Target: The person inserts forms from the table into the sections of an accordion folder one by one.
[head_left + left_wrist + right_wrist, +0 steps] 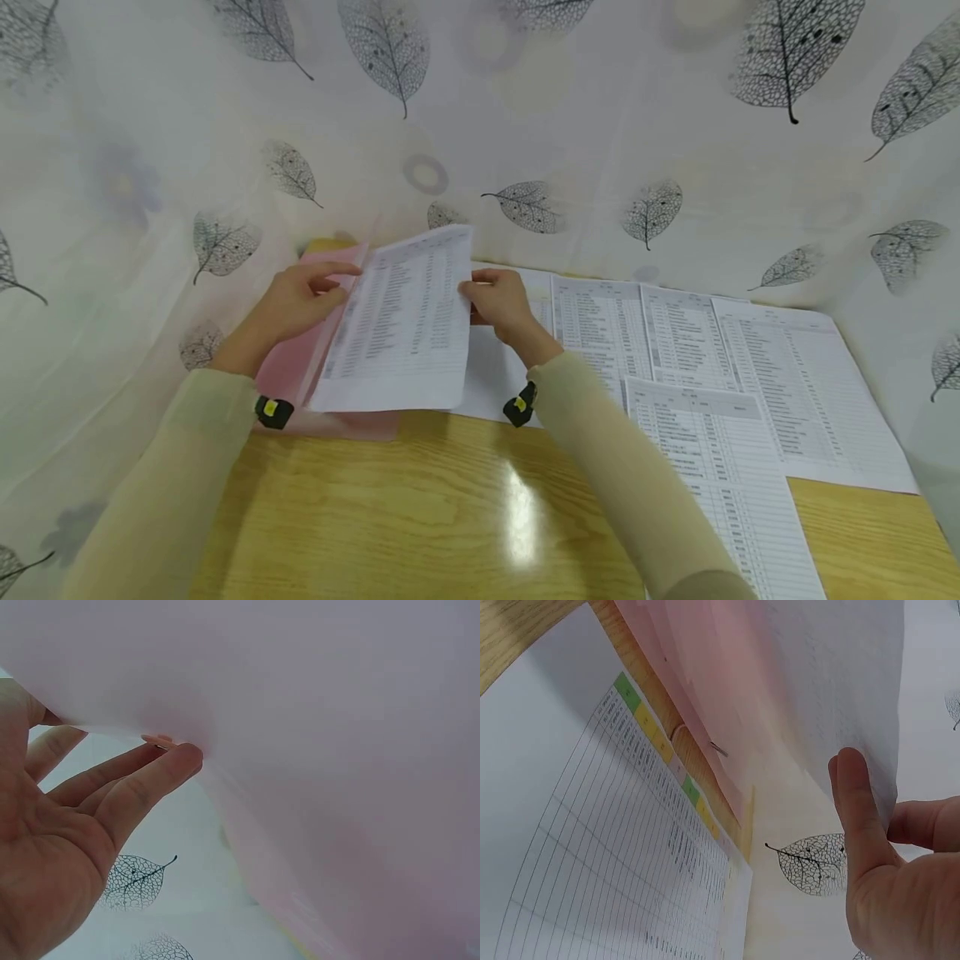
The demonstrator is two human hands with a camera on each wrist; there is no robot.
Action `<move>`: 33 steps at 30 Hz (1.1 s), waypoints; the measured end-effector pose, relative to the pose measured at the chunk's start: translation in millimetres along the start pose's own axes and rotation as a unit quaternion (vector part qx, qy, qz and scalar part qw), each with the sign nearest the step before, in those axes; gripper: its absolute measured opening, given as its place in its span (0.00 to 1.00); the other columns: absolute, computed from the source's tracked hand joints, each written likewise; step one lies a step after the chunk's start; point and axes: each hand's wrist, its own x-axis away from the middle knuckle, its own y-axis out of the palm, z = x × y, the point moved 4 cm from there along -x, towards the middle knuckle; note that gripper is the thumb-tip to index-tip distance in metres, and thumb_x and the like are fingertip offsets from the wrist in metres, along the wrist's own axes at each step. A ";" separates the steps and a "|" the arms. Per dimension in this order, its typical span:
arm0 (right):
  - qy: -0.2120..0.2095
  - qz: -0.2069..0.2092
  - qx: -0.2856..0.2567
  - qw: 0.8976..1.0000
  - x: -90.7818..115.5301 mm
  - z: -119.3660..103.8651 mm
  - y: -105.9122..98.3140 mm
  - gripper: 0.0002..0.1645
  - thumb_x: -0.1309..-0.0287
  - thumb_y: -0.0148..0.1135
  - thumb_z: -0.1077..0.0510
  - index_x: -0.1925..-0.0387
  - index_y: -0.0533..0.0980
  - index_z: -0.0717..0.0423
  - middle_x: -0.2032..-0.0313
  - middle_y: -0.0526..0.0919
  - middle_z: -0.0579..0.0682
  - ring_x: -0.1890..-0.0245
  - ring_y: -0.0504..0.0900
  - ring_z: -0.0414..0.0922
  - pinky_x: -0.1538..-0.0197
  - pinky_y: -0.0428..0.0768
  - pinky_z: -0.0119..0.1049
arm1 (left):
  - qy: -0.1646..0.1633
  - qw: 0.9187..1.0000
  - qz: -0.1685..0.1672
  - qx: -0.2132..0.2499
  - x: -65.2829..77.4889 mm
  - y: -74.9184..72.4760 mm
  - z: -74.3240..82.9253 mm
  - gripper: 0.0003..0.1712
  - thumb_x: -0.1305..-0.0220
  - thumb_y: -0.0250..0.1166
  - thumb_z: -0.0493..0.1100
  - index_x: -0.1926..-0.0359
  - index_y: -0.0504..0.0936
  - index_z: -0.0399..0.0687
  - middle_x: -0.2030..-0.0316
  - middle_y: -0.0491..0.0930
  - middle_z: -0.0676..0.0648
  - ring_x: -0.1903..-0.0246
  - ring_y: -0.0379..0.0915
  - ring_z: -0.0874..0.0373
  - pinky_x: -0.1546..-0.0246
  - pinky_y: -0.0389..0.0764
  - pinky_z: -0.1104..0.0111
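In the head view my right hand (498, 304) pinches a white printed sheet (405, 325) by its right edge, thumb in front and fingers behind. The sheet is tilted up over a pink folder (292, 362). My left hand (292, 304) holds the folder's raised translucent cover near its top edge. From the left wrist, the cover (322, 750) fills much of the view, and a small orange-pink clip (159, 740) shows by the fingertips. In the right wrist view a metal prong (718, 749) lies on the pink folder, below the lifted sheet (840, 682).
Right of the folder, several printed sheets (600, 325) lie in an overlapping row, with another sheet (712, 467) in front, partly under my right forearm. One page has coloured cells (654, 731). Leaf-patterned white curtain (525, 142) borders the wooden table (390, 508) behind and at both sides.
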 end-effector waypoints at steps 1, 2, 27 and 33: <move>-0.001 -0.004 -0.002 1.000 -0.3 -0.2 2.3 0.30 0.28 0.62 0.59 0.28 0.72 0.65 0.46 0.88 0.65 0.67 0.88 0.44 0.55 0.90 0.45 | -0.003 1.000 -0.003 0.000 -0.4 0.1 0.0 0.25 0.27 0.57 0.42 0.32 0.81 0.48 0.32 0.77 0.32 0.43 0.83 0.34 0.60 0.77 0.63; -0.002 -0.007 -0.004 1.000 -1.2 -0.1 4.4 0.30 0.28 0.62 0.60 0.29 0.72 0.65 0.46 0.88 0.65 0.67 0.88 0.44 0.54 0.90 0.46 | -0.005 1.000 -0.004 0.000 -0.9 0.1 -0.5 0.25 0.27 0.58 0.42 0.31 0.80 0.48 0.32 0.76 0.32 0.43 0.83 0.34 0.60 0.78 0.64; 0.040 -0.047 -0.022 0.998 -12.5 7.5 57.6 0.23 0.27 0.61 0.60 0.35 0.77 0.67 0.45 0.87 0.65 0.57 0.90 0.50 0.50 0.89 0.41 | -0.009 1.000 -0.001 0.003 0.3 -0.4 1.0 0.24 0.27 0.59 0.40 0.33 0.81 0.47 0.30 0.75 0.34 0.41 0.82 0.35 0.54 0.80 0.61; 0.039 -0.058 -0.017 0.997 -9.8 7.4 58.8 0.20 0.27 0.61 0.58 0.42 0.81 0.68 0.58 0.88 0.58 0.69 0.85 0.41 0.64 0.86 0.31 | -0.001 1.000 0.009 -0.005 2.2 -2.2 1.1 0.23 0.28 0.59 0.39 0.34 0.82 0.47 0.32 0.77 0.34 0.43 0.83 0.35 0.56 0.79 0.63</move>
